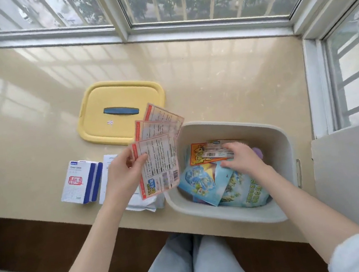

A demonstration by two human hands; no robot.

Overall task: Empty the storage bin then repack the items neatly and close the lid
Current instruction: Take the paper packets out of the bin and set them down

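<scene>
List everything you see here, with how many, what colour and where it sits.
lid: 1, yellow with a blue handle, on the sill left of the bin
bin: 1, white, open, on the sill at right
box: 1, white with a blue stripe, on the sill at far left
white packet: 1, white, on the sill below the left hand
orange packet: 1, orange, in the bin
blue pouches: 2, blue, in the bin, near side
purple thing: 1, purple, in the bin, mostly hidden
sachets: 3, pink-edged, fanned in the left hand
left hand: 1, holds the sachets
right hand: 1, in the bin, on the orange packet
</scene>
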